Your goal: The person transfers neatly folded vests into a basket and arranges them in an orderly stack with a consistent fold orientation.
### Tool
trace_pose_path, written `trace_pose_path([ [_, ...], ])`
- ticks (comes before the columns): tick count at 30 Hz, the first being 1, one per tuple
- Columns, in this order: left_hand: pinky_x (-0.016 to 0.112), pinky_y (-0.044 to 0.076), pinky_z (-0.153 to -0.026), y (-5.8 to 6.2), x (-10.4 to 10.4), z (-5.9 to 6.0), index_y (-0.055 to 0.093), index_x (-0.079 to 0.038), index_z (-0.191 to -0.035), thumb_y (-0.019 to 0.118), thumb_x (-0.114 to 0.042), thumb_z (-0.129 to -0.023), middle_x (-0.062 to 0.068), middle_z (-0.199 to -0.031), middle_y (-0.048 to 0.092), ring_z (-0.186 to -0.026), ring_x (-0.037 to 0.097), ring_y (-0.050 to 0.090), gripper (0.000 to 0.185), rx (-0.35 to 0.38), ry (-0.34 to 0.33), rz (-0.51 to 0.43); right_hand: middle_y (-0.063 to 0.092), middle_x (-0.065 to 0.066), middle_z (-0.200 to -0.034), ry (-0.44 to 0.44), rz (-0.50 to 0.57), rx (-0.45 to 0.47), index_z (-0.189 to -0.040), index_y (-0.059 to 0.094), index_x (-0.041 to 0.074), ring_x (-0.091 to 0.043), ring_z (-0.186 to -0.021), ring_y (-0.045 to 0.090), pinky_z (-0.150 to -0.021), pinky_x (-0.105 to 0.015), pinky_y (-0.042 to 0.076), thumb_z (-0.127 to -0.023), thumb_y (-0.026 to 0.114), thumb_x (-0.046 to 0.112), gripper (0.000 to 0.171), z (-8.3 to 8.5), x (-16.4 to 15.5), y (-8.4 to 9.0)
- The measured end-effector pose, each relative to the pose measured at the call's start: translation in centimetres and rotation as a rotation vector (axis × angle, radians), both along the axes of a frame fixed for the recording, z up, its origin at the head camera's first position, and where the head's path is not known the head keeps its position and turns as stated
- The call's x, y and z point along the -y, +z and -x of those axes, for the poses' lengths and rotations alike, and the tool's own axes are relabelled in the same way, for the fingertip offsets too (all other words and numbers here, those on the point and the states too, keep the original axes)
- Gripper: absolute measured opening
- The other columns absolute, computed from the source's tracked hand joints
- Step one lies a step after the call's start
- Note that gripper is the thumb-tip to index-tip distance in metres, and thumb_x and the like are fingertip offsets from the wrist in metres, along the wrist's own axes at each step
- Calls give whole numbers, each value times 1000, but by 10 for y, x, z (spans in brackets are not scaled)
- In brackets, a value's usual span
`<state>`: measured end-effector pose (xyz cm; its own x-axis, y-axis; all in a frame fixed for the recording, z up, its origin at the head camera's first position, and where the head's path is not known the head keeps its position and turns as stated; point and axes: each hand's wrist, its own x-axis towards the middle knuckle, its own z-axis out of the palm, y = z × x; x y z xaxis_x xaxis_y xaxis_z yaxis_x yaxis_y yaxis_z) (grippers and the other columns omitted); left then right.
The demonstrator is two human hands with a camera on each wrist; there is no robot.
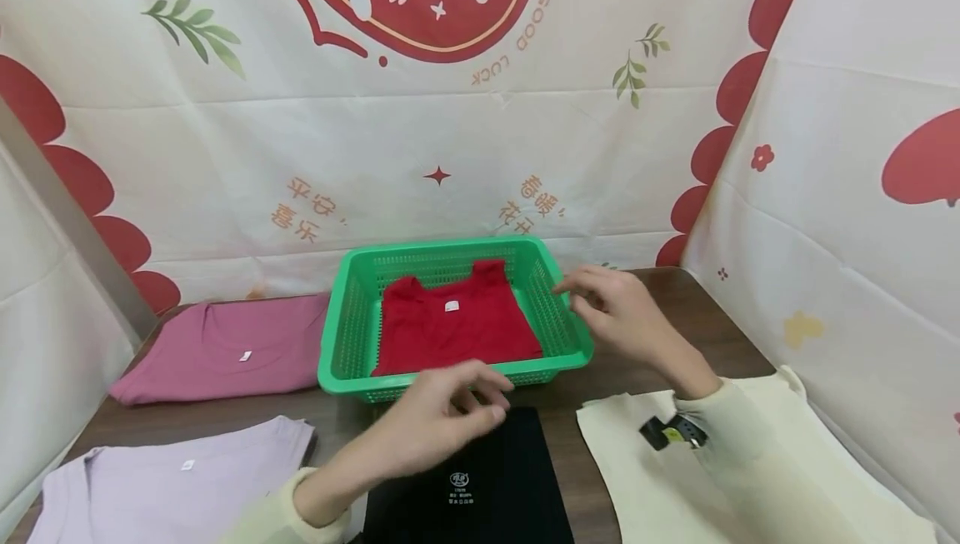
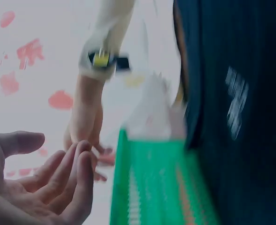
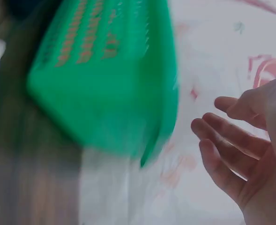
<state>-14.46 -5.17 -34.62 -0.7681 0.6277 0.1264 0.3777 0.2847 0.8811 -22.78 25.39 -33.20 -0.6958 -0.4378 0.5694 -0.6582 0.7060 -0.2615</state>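
Note:
A green plastic basket (image 1: 347, 331) stands mid-table with a folded red shirt (image 1: 457, 327) inside. My left hand (image 1: 450, 411) hovers over the basket's near rim, above a folded black shirt (image 1: 480, 486), with relaxed fingers that hold nothing; the left wrist view shows this left hand (image 2: 44, 183) empty beside the blurred basket (image 2: 152, 187). My right hand (image 1: 611, 306) floats by the basket's right rim, fingers loosely spread and empty. The right wrist view shows my right hand (image 3: 243, 150) open next to the blurred basket (image 3: 105, 70).
A pink shirt (image 1: 225, 348) lies left of the basket, a lilac shirt (image 1: 165, 477) at the near left, a cream garment (image 1: 720, 477) at the near right. Printed cloth walls (image 1: 450, 111) close the back and both sides of the brown table (image 1: 697, 311).

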Motion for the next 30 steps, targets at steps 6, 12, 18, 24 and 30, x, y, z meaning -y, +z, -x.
trace_pose_path([
  [6, 30, 60, -75, -17, -24, -12, 63, -17, -130, 68, -16, -98, 6, -116, 71, -86, 19, 74, 32, 362, -162, -20, 76, 0, -98, -130, -36, -20, -102, 77, 15, -3, -69, 51, -61, -24, 47, -89, 67, -5, 26, -12, -55, -15],
  [12, 43, 60, -93, -34, -48, -23, 49, -12, -141, 64, -11, -99, 10, -131, 59, -104, 22, 70, 45, 670, -188, -114, 77, -1, -106, -254, -149, 155, -112, 75, 14, -19, -91, 70, -76, -36, 59, -91, 73, 7, 22, -36, -104, -31],
  [18, 52, 53, -104, -45, -71, -36, 51, -8, -133, 61, -11, -99, 10, -129, 53, -113, 18, 58, 36, 857, -188, -140, 75, -5, -112, -235, -182, 340, -119, 71, 7, -14, -97, 72, -79, -34, 59, -93, 74, 12, 27, -59, -148, -57],
  [24, 46, 53, -105, -52, -89, -33, 52, -10, -134, 64, -14, -96, 5, -116, 60, -112, 20, 58, 40, 919, -186, -43, 74, -3, -105, -233, -169, 338, -115, 72, 10, 9, -89, 58, -71, -27, 53, -91, 74, 12, 24, -79, -183, -74],
  [30, 55, 50, -108, -52, -105, -27, 50, -7, -134, 62, -8, -96, 9, -123, 56, -116, 27, 59, 40, 959, -164, -60, 69, -22, -125, -296, -141, 495, -126, 66, 4, -29, -110, 69, -80, -41, 56, -98, 67, 18, 31, -91, -204, -71],
])
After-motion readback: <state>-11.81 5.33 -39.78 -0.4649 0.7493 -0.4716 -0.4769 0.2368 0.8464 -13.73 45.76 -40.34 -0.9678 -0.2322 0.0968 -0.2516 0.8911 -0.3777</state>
